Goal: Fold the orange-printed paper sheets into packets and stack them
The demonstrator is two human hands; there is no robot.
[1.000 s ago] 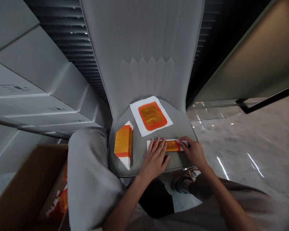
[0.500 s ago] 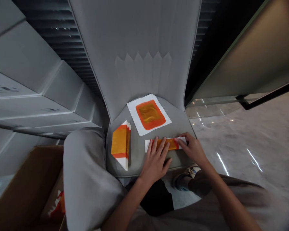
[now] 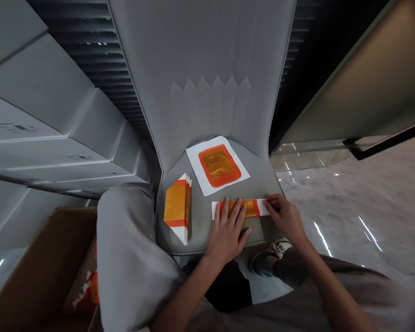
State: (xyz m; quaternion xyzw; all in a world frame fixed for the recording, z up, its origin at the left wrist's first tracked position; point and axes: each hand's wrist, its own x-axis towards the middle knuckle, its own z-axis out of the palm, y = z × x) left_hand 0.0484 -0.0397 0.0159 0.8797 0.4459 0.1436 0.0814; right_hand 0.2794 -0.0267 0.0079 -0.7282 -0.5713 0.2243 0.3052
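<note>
A folded paper strip [image 3: 251, 208] with white ends and an orange and gold middle lies flat near the front edge of a grey chair seat [image 3: 200, 230], toward its right side. Its long axis runs left to right in front of you, nearly in line with the seat's front edge, so your fingers meet it crosswise on the left and at its tip on the right. Your right hand [image 3: 286, 217] is the nearer one to the strip's right end; your left hand [image 3: 226, 233] covers the part left of the middle.

Your left hand lies palm down, fingers spread apart and pointing away from you across the strip, the thumb out to the right and off the paper — it presses rather than grasps. Your right hand comes in from the right, wrist bent inward, thumb and first finger drawn close together at the white end; whether they pinch the paper or only press on it, you cannot tell from here.

Beyond the strip, a square sheet [image 3: 217, 165] with an orange border and gold centre lies flat and tilted askew. To the left, well apart from your left hand, a pleated folded paper [image 3: 175, 203] rests on the seat — its zigzag edges face right
</note>
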